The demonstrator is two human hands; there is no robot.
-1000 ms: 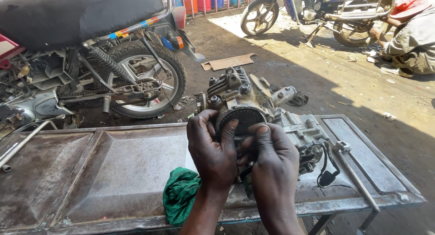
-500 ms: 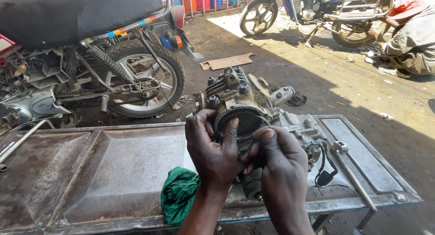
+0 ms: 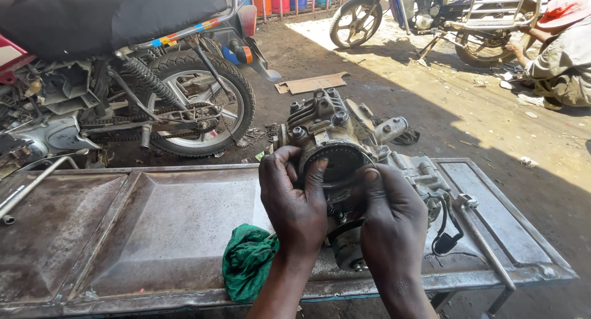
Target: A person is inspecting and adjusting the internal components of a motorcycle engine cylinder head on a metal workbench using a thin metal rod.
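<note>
Out on a dirt yard, a dented metal table (image 3: 123, 233) carries our motorcycle engine (image 3: 345, 134), near its far edge. Our left hand (image 3: 294, 202) and right hand (image 3: 389, 214) close their fingers around the round clutch part (image 3: 340, 162) (seemingly not yet free). A green rag (image 3: 247, 260) lies beside; bare tabletop spreads leftward.

Both hands, the left hand (image 3: 295, 202) and right hand (image 3: 391, 223), are bare, forearms unsleeved.
</note>
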